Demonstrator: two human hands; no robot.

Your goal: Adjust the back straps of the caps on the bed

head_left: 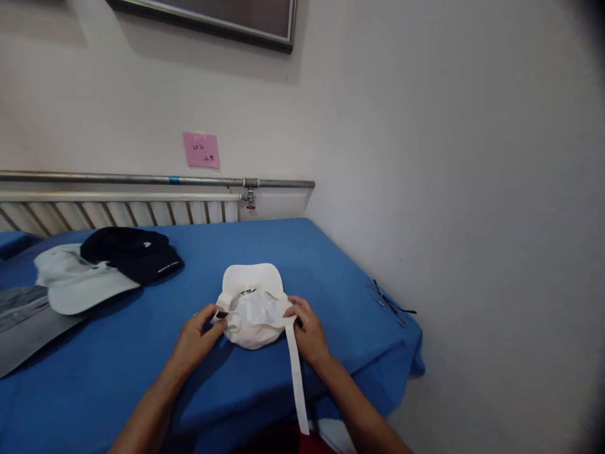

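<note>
White cap (253, 302) upside down on blue table (142, 366), near front edge.
Left hand (196, 340) pinches the strap end, right hand (307, 331) grips the other side; long strap (297, 372) hangs off edge. Dark cap (130, 252) and pale hat (70, 284) far left.

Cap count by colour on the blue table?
white cap: 1, gripped by left hand and right hand
black cap: 1
pale grey cap: 1
Total: 3
</note>
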